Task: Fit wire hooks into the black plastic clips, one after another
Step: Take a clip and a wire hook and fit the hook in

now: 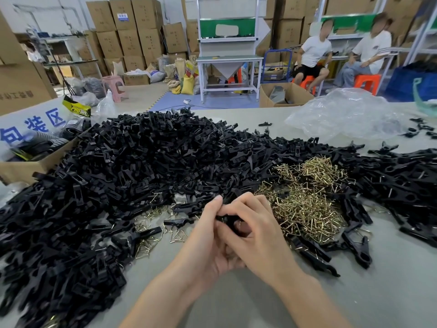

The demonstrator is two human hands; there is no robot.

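Observation:
A huge heap of black plastic clips (142, 162) covers the left and middle of the grey table (236, 304). A pile of brass-coloured wire hooks (305, 200) lies right of centre, with a few loose wire hooks (146, 247) near the heap's front. My left hand (205, 242) and my right hand (257, 235) meet in front of the hook pile, fingers curled around one black clip (228, 220) between them. My fingers hide most of that clip; whether a hook is in it cannot be told.
More black clips (402, 181), some with hooks in them, spread along the right. A crumpled clear plastic bag (347, 112) lies at the back right. A cardboard box (28, 162) stands at the left edge. Two people sit on orange stools in the far background.

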